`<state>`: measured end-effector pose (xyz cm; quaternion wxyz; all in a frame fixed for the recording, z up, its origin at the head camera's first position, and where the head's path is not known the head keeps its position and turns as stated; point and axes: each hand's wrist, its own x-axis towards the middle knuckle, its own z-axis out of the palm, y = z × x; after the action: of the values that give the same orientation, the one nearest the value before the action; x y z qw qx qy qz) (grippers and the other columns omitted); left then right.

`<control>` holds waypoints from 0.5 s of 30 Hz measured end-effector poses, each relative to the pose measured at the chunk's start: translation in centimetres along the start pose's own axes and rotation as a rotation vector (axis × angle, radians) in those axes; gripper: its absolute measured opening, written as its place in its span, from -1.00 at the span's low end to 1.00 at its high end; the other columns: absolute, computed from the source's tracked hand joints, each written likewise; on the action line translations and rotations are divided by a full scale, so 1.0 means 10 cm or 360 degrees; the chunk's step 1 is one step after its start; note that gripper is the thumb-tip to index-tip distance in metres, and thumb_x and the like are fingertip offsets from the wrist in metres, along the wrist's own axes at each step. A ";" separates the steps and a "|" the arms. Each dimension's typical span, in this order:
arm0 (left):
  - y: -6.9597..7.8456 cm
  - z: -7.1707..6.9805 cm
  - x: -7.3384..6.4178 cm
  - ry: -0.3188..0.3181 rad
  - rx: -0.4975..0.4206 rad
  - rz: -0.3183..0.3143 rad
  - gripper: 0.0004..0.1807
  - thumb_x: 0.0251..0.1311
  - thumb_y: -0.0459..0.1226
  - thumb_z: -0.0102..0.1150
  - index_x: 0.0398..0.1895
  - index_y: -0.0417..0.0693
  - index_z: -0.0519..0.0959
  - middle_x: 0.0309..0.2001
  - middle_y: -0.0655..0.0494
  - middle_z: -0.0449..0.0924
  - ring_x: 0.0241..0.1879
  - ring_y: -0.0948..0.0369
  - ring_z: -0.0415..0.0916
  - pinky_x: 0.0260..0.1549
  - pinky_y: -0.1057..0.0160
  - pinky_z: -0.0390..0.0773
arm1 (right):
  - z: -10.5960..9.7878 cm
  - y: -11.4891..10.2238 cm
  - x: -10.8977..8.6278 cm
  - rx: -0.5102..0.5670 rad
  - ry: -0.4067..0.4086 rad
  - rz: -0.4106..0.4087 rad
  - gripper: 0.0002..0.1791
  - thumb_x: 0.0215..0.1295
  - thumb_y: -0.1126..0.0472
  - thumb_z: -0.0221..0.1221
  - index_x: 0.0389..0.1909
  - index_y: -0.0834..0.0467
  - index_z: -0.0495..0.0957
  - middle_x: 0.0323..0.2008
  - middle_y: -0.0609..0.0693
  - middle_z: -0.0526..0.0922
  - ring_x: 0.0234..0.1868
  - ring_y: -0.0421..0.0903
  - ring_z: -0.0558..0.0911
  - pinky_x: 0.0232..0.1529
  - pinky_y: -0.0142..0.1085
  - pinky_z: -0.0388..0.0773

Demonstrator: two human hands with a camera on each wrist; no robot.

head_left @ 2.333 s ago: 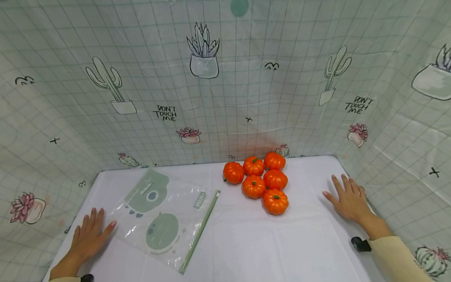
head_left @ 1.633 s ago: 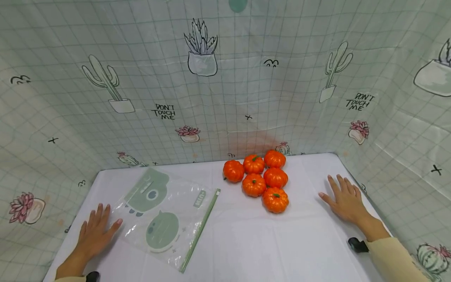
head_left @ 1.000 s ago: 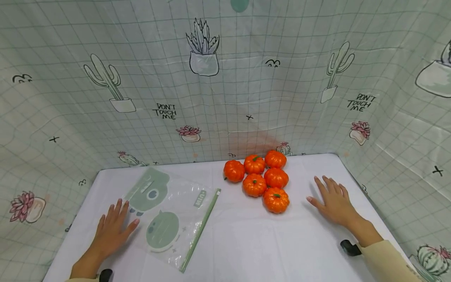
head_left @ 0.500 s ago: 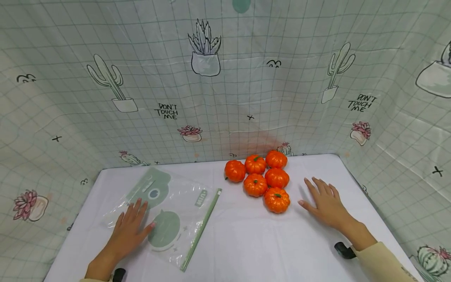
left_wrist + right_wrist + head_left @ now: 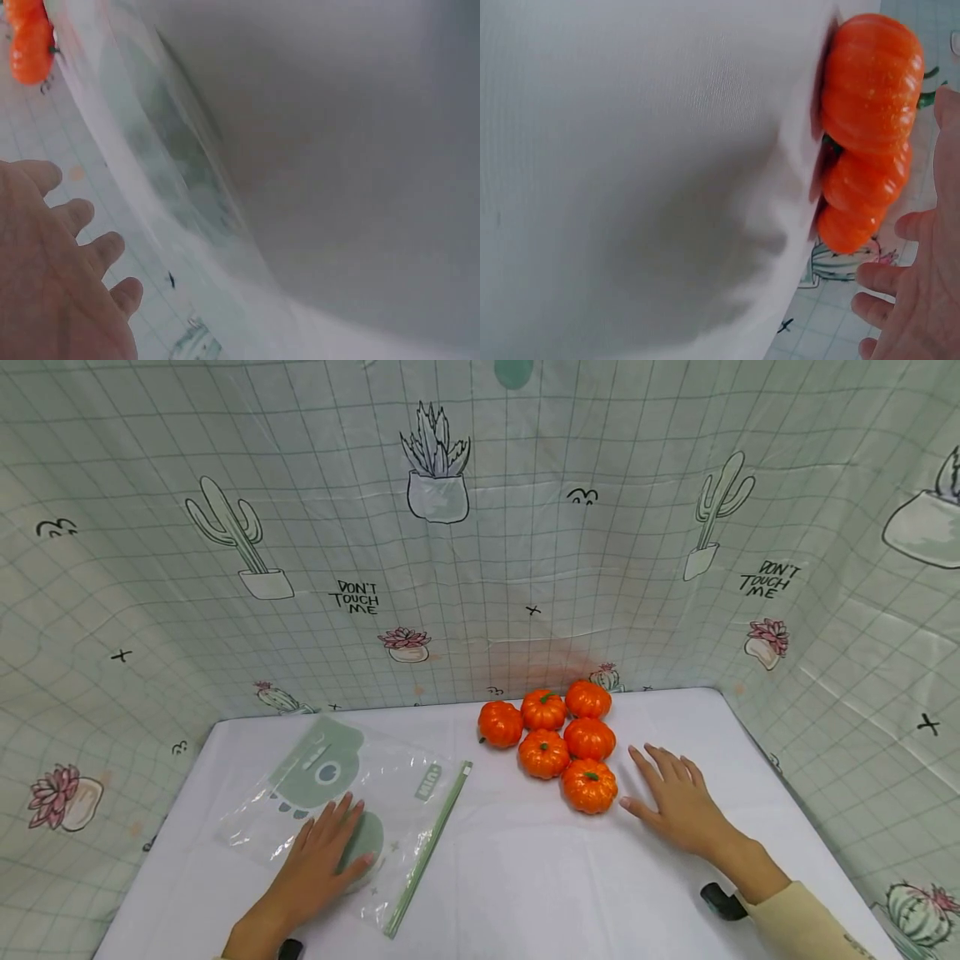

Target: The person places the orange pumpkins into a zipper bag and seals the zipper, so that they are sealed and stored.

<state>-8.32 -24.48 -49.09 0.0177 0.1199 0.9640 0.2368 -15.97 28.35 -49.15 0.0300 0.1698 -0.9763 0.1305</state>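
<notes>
Right hand (image 5: 677,810) just beside the orange pumpkins (image 5: 543,756), fingers spread and loosely bent, thumb near the front pumpkin (image 5: 588,793), and we see a gap there: nothing grasped! Left hand (image 5: 312,865) over the near part of the clear zip bag (image 5: 405,827), fingers extended and released, and from the left wrist view we judge that it hangs above the plastic rather than pressing on it. Six pumpkins we count, clustered towards the back of the white table (image 5: 517,877), right of the bag, touching or nearly so. How would they handle? Light, we reckon, going by that glossy, moulded-looking skin, probably stiff, perhaps a little slippery, hardly fragile. The ribbed sides look the best place for thumb and fingers, since the green stem (image 5: 591,776) on the front one is short and poor to pinch. And the bag? Thin, limp and feather-light, by our judgement, apt to slide or crumple, so we'd favour the green zip strip (image 5: 428,852) along its right edge, which looks stiffest. It's our only container, lying flat, printed figures (image 5: 318,768) showing; we spot no bulge and no contents, and can't tell whether that zip is sealed. Every pumpkin sits outside it.
</notes>
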 end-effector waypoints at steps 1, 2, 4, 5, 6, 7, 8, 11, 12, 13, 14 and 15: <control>0.03 0.02 0.00 0.0002 0.0000 0.0008 -0.15 0.44 0.07 0.20 0.60 -0.26 0.26 0.64 -0.28 0.09 0.61 -0.35 -0.02 0.48 -0.44 -0.08 | 0.00 -0.01 0.00 0.0002 -0.0002 -0.0002 -0.09 0.43 -0.16 0.25 0.59 0.26 0.20 0.51 0.43 0.22 0.49 0.45 0.20 0.47 0.44 -0.03; 0.05 0.04 0.00 -0.0002 0.0000 0.0014 -0.15 0.43 0.07 0.21 0.59 -0.25 0.27 0.63 -0.28 0.10 0.61 -0.35 -0.01 0.48 -0.44 -0.07 | 0.01 -0.03 0.00 0.0007 0.0003 -0.0008 -0.09 0.42 -0.16 0.26 0.59 0.26 0.21 0.50 0.44 0.22 0.49 0.46 0.21 0.46 0.44 -0.02; 0.10 0.07 0.00 -0.0015 -0.0004 0.0021 -0.14 0.41 0.07 0.23 0.59 -0.25 0.28 0.63 -0.28 0.12 0.60 -0.35 0.00 0.49 -0.43 -0.06 | 0.01 -0.05 0.00 0.0013 0.0004 -0.0020 -0.09 0.42 -0.17 0.26 0.58 0.26 0.21 0.50 0.44 0.23 0.48 0.46 0.21 0.45 0.45 -0.02; 0.13 0.09 0.00 -0.0030 -0.0006 0.0021 -0.14 0.41 0.08 0.23 0.59 -0.24 0.28 0.63 -0.27 0.12 0.61 -0.34 -0.01 0.49 -0.43 -0.06 | 0.02 -0.05 0.00 0.0016 0.0001 -0.0024 -0.08 0.42 -0.17 0.25 0.59 0.26 0.20 0.50 0.43 0.22 0.49 0.46 0.21 0.45 0.45 -0.02; 0.15 0.10 0.00 -0.0044 -0.0006 0.0024 -0.14 0.41 0.08 0.23 0.59 -0.24 0.28 0.63 -0.27 0.13 0.61 -0.34 0.00 0.49 -0.42 -0.05 | 0.03 -0.06 0.00 0.0017 0.0001 -0.0031 -0.08 0.42 -0.18 0.25 0.59 0.27 0.20 0.50 0.44 0.22 0.48 0.46 0.21 0.45 0.45 -0.02; 0.18 0.11 0.00 -0.0060 -0.0009 0.0026 -0.13 0.40 0.09 0.23 0.59 -0.23 0.28 0.63 -0.27 0.13 0.61 -0.33 0.00 0.49 -0.42 -0.05 | 0.03 -0.07 0.00 0.0023 -0.0003 -0.0037 -0.07 0.42 -0.18 0.25 0.59 0.27 0.20 0.51 0.43 0.22 0.49 0.45 0.21 0.46 0.44 -0.02; 0.20 0.12 0.00 -0.0073 -0.0010 0.0032 -0.13 0.40 0.10 0.23 0.59 -0.23 0.28 0.63 -0.27 0.13 0.61 -0.34 0.01 0.49 -0.43 -0.04 | 0.04 -0.08 0.00 0.0029 -0.0004 -0.0041 -0.07 0.42 -0.19 0.26 0.59 0.27 0.20 0.50 0.43 0.22 0.48 0.45 0.22 0.46 0.44 -0.02; 0.26 0.15 -0.01 -0.0107 -0.0032 0.0050 -0.13 0.40 0.11 0.22 0.60 -0.22 0.28 0.63 -0.26 0.13 0.61 -0.33 0.01 0.48 -0.44 -0.02 | 0.05 -0.11 0.00 0.0030 -0.0012 -0.0052 -0.05 0.41 -0.19 0.26 0.59 0.28 0.20 0.50 0.42 0.23 0.48 0.44 0.22 0.46 0.43 -0.02; 0.27 0.17 -0.01 -0.0110 -0.0038 0.0060 -0.13 0.40 0.11 0.22 0.59 -0.21 0.28 0.63 -0.26 0.13 0.61 -0.33 0.02 0.48 -0.44 -0.01 | 0.06 -0.12 0.00 0.0032 -0.0007 -0.0057 -0.05 0.40 -0.19 0.27 0.58 0.29 0.21 0.50 0.42 0.24 0.48 0.44 0.23 0.46 0.43 -0.02; 0.28 0.18 -0.01 -0.0112 -0.0045 0.0071 -0.13 0.40 0.11 0.22 0.59 -0.22 0.28 0.63 -0.26 0.13 0.61 -0.33 0.02 0.47 -0.44 0.00 | 0.06 -0.13 0.00 0.0036 -0.0008 -0.0060 -0.05 0.40 -0.19 0.27 0.58 0.29 0.21 0.50 0.42 0.24 0.48 0.44 0.23 0.46 0.42 -0.02; 0.30 0.19 -0.02 -0.0117 -0.0049 0.0075 -0.13 0.40 0.11 0.22 0.60 -0.21 0.28 0.63 -0.26 0.12 0.61 -0.33 0.02 0.48 -0.44 0.01 | 0.06 -0.15 0.00 0.0035 -0.0006 -0.0063 -0.05 0.40 -0.20 0.28 0.57 0.29 0.22 0.49 0.42 0.25 0.48 0.44 0.24 0.46 0.42 -0.01; 0.31 0.21 -0.02 -0.0119 -0.0052 0.0082 -0.12 0.40 0.12 0.22 0.59 -0.21 0.29 0.63 -0.25 0.12 0.61 -0.33 0.02 0.47 -0.44 0.02 | 0.06 -0.16 0.00 0.0032 -0.0006 -0.0066 -0.05 0.39 -0.20 0.28 0.57 0.30 0.22 0.49 0.41 0.26 0.47 0.44 0.25 0.46 0.42 -0.01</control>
<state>-7.24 -20.95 -49.54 0.0496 0.1533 0.9552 0.2482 -15.41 26.79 -49.36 0.0292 0.1905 -0.9713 0.1393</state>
